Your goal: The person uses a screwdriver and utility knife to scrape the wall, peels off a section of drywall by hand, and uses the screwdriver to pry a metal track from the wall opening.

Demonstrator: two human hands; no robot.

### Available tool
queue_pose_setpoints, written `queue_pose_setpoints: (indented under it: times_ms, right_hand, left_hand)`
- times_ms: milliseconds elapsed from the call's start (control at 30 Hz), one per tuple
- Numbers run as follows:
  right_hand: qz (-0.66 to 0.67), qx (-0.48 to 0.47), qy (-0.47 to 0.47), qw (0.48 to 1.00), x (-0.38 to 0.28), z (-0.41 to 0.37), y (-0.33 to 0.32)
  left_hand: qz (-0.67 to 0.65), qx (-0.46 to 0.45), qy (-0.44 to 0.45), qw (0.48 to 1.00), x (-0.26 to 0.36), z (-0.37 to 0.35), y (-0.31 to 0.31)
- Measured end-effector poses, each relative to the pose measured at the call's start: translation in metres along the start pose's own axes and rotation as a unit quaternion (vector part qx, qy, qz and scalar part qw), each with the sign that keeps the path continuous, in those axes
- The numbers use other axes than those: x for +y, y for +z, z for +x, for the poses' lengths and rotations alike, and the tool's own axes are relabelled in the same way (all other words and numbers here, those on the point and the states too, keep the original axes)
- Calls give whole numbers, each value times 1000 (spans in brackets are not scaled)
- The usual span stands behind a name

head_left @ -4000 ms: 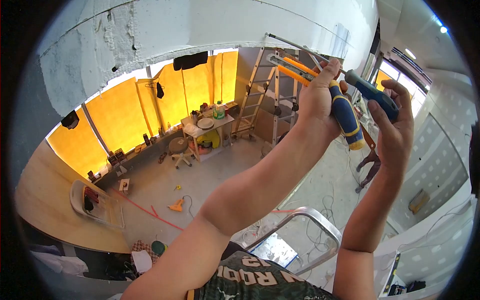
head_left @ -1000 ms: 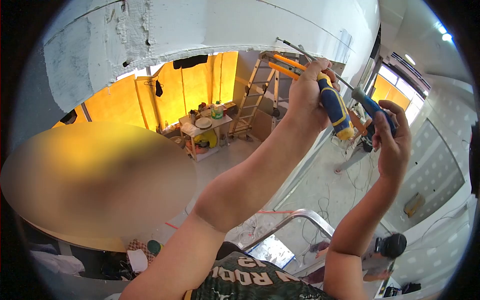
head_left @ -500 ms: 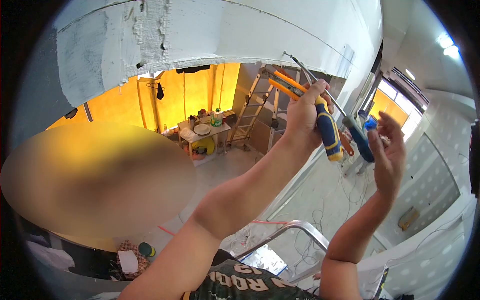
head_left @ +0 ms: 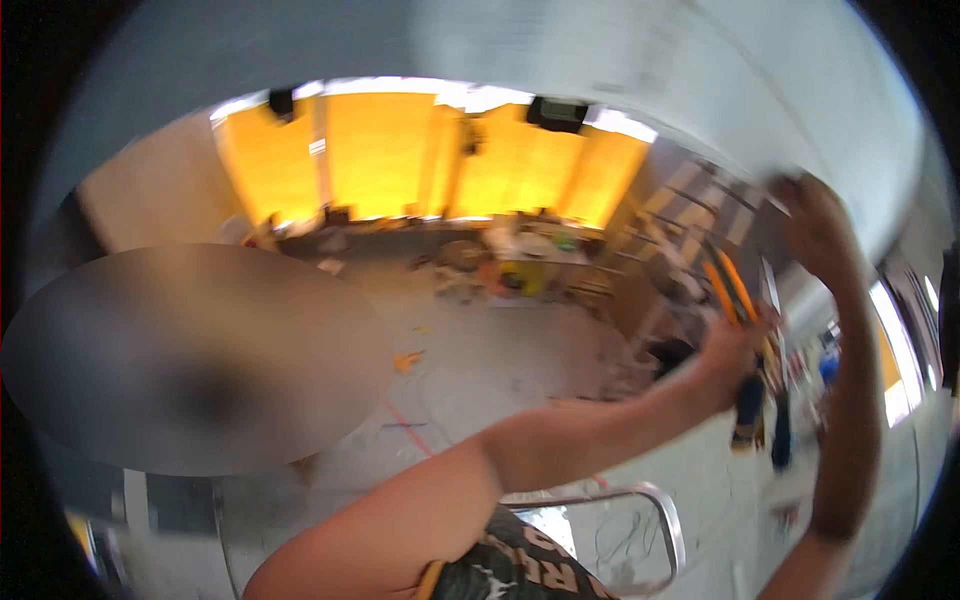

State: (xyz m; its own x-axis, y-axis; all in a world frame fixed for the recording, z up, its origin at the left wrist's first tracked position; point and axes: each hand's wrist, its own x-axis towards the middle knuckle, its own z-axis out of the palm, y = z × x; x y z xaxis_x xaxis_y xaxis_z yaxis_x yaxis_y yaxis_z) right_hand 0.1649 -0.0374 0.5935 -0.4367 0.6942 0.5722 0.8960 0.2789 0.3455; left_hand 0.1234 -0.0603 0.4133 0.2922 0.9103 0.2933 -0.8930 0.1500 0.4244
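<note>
My left hand (head_left: 738, 345) is closed around several hand tools, blurred by motion. An orange-edged tool (head_left: 730, 288), possibly a cutter knife, sticks up from the fist. Beside it rises the thin metal shaft of a long screwdriver, whose dark blue handle (head_left: 780, 432) hangs below the hand. Another dark blue handle (head_left: 747, 412) with yellowish parts points down next to it. Higher and to the right, my right hand (head_left: 815, 220) is raised at the lower edge of the white overhead panel (head_left: 760, 100). Its fingers are smeared, and whether they hold anything is hidden.
A silver metal rail (head_left: 668, 520) curves close in front of my body. Beyond it are cables on the floor, a cluttered small table (head_left: 540, 250), and ladders (head_left: 690, 200) at the right. Yellow-covered windows (head_left: 380, 150) line the back. A blurred oval covers the left side.
The view has swung left. My right hand has moved from beside the screwdriver handle up to the panel edge. The tools in my left hand now stand more upright, lower and away from the panel.
</note>
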Motion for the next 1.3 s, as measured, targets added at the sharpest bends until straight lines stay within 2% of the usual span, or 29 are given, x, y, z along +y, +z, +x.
queue_pose_setpoints:
  times_ms: [33, 67, 100, 133, 167, 233, 267, 300, 367, 433, 467, 567, 633, 667, 700, 733, 767, 800, 833, 867, 900, 933, 967, 1067, 1133, 1167, 1233, 1267, 1300]
  right_hand:
    - [11, 50, -74, 996, 23, 3, 18]
    - [12, 9, -20, 1000, 48, 10, 32]
    - [9, 14, 38, 999, 44, 13, 34]
    - [2, 16, 105, 994, 45, 13, 38]
    - [-113, 92, 8, 989, 90, 10, 68]
    - [-216, 138, -173, 951, 75, 6, 57]
    - [-206, 110, -261, 937, 22, 4, 14]
    - [-200, 113, -259, 938, 17, 6, 11]
    - [43, 115, -83, 989, 16, 1, 13]
    - [275, 106, 101, 950, 12, -2, 11]
    - [277, 107, 103, 949, 4, -5, 7]
    - [213, 131, 197, 948, -17, -22, -2]
    - [256, 177, 173, 934, -12, -39, 8]
    - [230, 153, 196, 941, -20, -53, 10]
    - [309, 193, 215, 906, -36, -66, 14]
    - [382, 237, 231, 863, -42, -80, 25]
    - [365, 190, 213, 886, -15, -100, 52]
    - [355, 141, 189, 904, 8, -122, 82]
    - [395, 119, 203, 888, -20, -141, 96]
    - [457, 110, 260, 844, -45, -160, 115]
    - [491, 68, 229, 837, -59, -181, 135]
    - [554, 32, 230, 800, -78, -199, 153]
    - [561, 5, 231, 795, -89, -221, 182]
    - [646, -63, 354, 673, -132, -268, 224]
    - [693, -62, 416, 586, -161, -293, 241]
    - [706, -78, 408, 574, -175, -303, 247]
    - [767, -100, 473, 421, -198, -318, 257]
    - [773, -110, 466, 415, -210, -323, 261]
    - [787, -148, 483, 354, -219, -330, 266]
  left_hand:
    - [31, 13, 17, 999, 4, -14, -13]
    - [61, 26, 25, 998, 9, -27, -24]
    - [69, 54, 48, 995, 16, -39, -44]
    - [78, 42, 35, 995, 21, -50, -62]
    - [85, 24, 13, 996, 24, -61, -79]
    - [102, 64, 10, 993, 30, -86, -111]
    - [113, 87, 7, 990, 34, -97, -126]
    - [119, 91, 8, 989, 44, -106, -139]
    - [156, 162, -39, 974, 57, -129, -165]
    - [143, 196, -18, 970, 73, -146, -192]
    - [123, 228, -1, 966, 80, -156, -205]
    - [158, 276, 47, 947, 96, -192, -245]
    - [163, 343, 18, 925, 108, -216, -276]
    - [165, 368, 44, 914, 122, -232, -262]
    - [108, 346, 54, 931, 126, -250, -289]
    - [161, 383, 103, 903, 137, -259, -247]
    - [103, 472, 96, 870, 144, -263, -249]
    - [81, 397, 129, 905, 150, -280, -278]
    - [58, 321, 172, 930, 159, -295, -306]
    - [29, 265, 179, 947, 167, -306, -318]
    - [0, 212, 190, 959, 172, -318, -325]
    - [-8, 224, 183, 957, 175, -329, -331]
    - [-24, 231, 182, 955, 178, -336, -334]
    - [-16, 271, 182, 945, 174, -341, -331]
    - [-5, 365, 145, 920, 175, -352, -328]
    - [-43, 356, 108, 927, 173, -372, -369]
    - [19, 375, 117, 919, 165, -348, -333]
    - [24, 384, 128, 914, 163, -348, -334]
    - [0, 360, 109, 927, 159, -348, -339]
